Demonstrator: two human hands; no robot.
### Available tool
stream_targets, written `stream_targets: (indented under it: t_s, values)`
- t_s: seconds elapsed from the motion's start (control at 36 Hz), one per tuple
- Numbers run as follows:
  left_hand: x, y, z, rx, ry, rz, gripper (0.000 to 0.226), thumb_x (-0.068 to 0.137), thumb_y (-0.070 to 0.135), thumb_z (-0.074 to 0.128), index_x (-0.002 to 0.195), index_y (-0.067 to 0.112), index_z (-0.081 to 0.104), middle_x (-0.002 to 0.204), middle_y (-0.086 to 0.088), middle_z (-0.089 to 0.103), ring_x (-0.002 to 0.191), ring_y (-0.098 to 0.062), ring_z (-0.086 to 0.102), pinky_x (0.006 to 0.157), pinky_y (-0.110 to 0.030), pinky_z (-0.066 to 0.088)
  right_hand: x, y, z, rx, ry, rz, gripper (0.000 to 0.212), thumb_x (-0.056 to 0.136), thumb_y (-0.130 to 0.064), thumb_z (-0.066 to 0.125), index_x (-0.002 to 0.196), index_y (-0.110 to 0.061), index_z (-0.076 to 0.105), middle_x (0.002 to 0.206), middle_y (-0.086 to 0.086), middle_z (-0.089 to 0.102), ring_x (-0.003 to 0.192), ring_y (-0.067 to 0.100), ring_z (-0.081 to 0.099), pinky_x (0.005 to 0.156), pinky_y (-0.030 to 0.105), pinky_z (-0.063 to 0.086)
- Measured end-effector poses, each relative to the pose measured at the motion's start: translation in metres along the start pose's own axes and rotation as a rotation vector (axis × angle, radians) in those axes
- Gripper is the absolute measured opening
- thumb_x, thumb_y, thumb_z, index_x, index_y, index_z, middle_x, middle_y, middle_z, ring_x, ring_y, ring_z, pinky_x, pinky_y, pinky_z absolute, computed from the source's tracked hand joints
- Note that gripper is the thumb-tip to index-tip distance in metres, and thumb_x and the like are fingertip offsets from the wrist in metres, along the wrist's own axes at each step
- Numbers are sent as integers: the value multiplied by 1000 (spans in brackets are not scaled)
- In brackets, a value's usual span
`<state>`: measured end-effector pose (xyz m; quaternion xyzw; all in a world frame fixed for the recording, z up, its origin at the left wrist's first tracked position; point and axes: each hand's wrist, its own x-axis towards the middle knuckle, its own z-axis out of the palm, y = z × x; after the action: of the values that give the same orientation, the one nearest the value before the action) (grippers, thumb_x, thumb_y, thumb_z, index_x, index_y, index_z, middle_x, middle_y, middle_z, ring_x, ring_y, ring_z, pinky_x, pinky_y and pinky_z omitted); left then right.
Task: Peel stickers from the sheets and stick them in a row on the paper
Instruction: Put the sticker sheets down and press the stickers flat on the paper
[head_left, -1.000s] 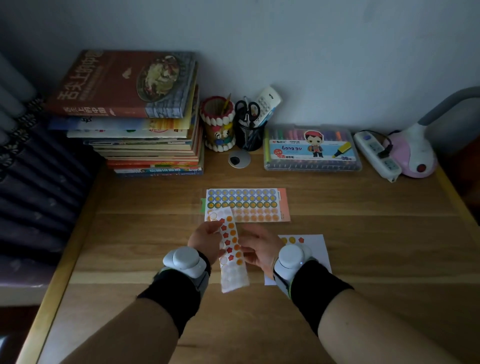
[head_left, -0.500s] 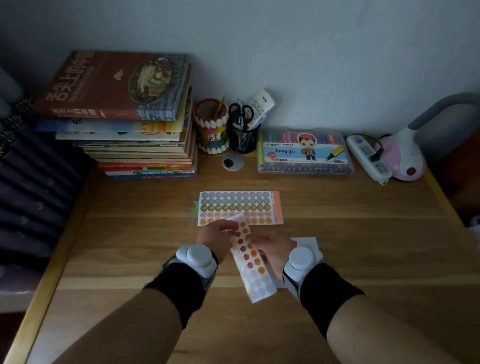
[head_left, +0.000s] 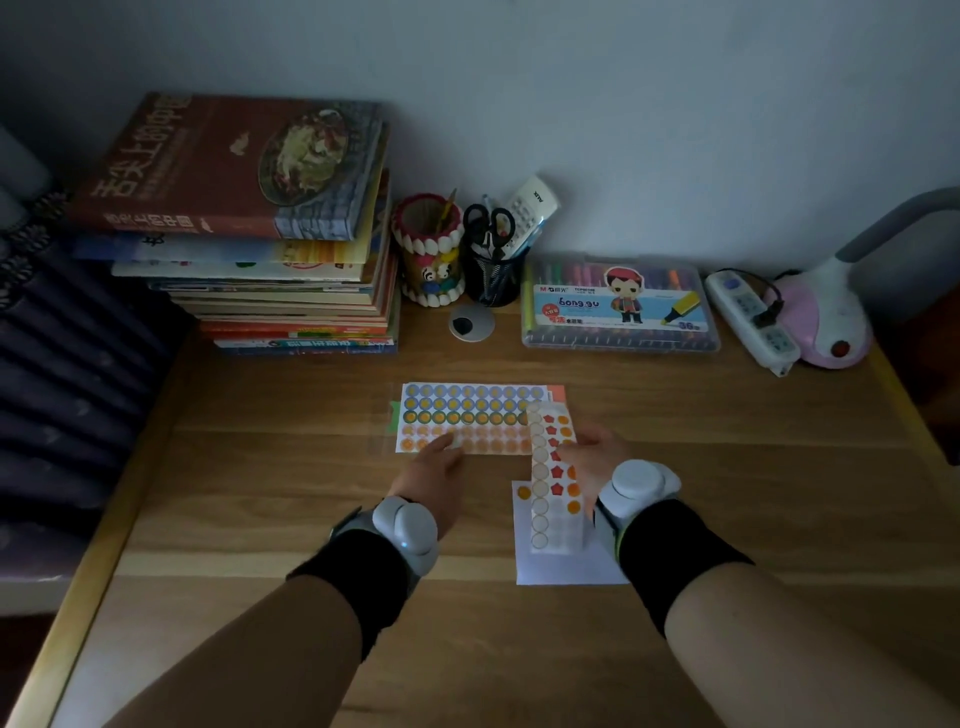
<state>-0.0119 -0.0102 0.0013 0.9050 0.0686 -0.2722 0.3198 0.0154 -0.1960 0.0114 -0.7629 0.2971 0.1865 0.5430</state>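
While the large sticker sheet (head_left: 467, 418) lies flat mid-desk, bare wood of the desk (head_left: 249, 493) runs open to its left as far as the desk's left edge, and open again to its right toward the far right edge. Behind the sheet: book stack (head_left: 270, 249), marker box (head_left: 618, 306), power strip (head_left: 750, 322), all well apart from it.

White paper (head_left: 566, 566) sits just nearer than the sheet's right end; one orange sticker (head_left: 523, 492) shows on it.

Left hand (head_left: 436, 470): forearm in from the near side, fingers extended fairly straight, fingertips (head_left: 453, 440) touching the sheet's near edge. Whether a sticker is on the fingertip, cannot tell.

Right hand (head_left: 592, 457): just right of the sheet's right end, fingers curled on the right edge of the narrow sticker strip (head_left: 550, 483). Strip's far end overlaps the sheet's right end; the rest lies over the paper.
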Motion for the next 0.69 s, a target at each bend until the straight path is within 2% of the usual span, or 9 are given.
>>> stream_targets:
  t_s: [0.08,0.22,0.28,0.33,0.39,0.47,0.53,0.61,0.69]
  values:
    - [0,-2,0,-42,24,0,44,97,9,34,139,21,44,155,12,22,138,-16,33,107,-28,35,7,1,-1,-12,-2,53,17,83,-1,58,99,2,64,96,20,69,89,39,65,80,47,53]
    - [-3,-6,-1,-152,63,-25,41,97,11,38,135,22,51,151,12,33,131,-17,43,102,-27,41,3,-2,-4,-103,-71,75,19,86,-13,58,99,-1,66,95,10,68,76,30,63,63,24,47]
    - [-4,-8,0,-277,112,-86,38,94,13,44,128,24,57,135,7,54,104,-18,61,80,-25,51,1,1,-3,-133,-59,70,15,86,-17,58,89,-5,67,80,10,66,69,25,58,62,28,43]
    - [-7,-9,1,-419,171,-167,28,91,17,52,115,23,65,98,2,67,69,-11,60,55,-20,47,-2,3,0,-93,-88,117,17,86,-17,58,72,-9,62,69,6,60,63,22,56,59,28,44]
    - [-9,-9,5,-469,155,-206,19,89,23,60,102,14,71,77,2,67,62,-9,59,56,-22,50,-2,6,4,-37,-132,165,17,84,-19,60,68,-13,61,74,9,65,72,29,64,70,36,54]
    - [-14,-6,17,-836,21,-311,32,90,25,62,101,-4,69,79,-10,71,59,-19,64,52,-27,54,-11,5,10,96,-247,246,13,89,-17,56,81,-8,60,80,11,63,72,27,59,82,40,46]
    - [-18,-1,22,-1045,-64,-381,38,90,33,61,99,-3,69,91,-14,73,66,-25,69,53,-29,56,-16,9,15,181,-293,295,16,91,-14,53,81,-4,60,81,14,63,72,26,58,82,39,45]
    - [-21,8,24,-1270,-101,-394,29,88,29,62,95,1,66,89,-14,73,78,-28,71,72,-39,59,-23,16,20,242,-347,281,14,90,-10,55,81,-3,63,82,15,66,71,26,61,71,35,48]
    - [-23,12,23,-1444,-100,-405,11,92,13,57,87,4,60,71,-11,72,58,-23,69,54,-33,59,-25,18,21,175,-355,242,10,87,-7,58,79,-4,63,82,16,67,76,29,63,78,40,51]
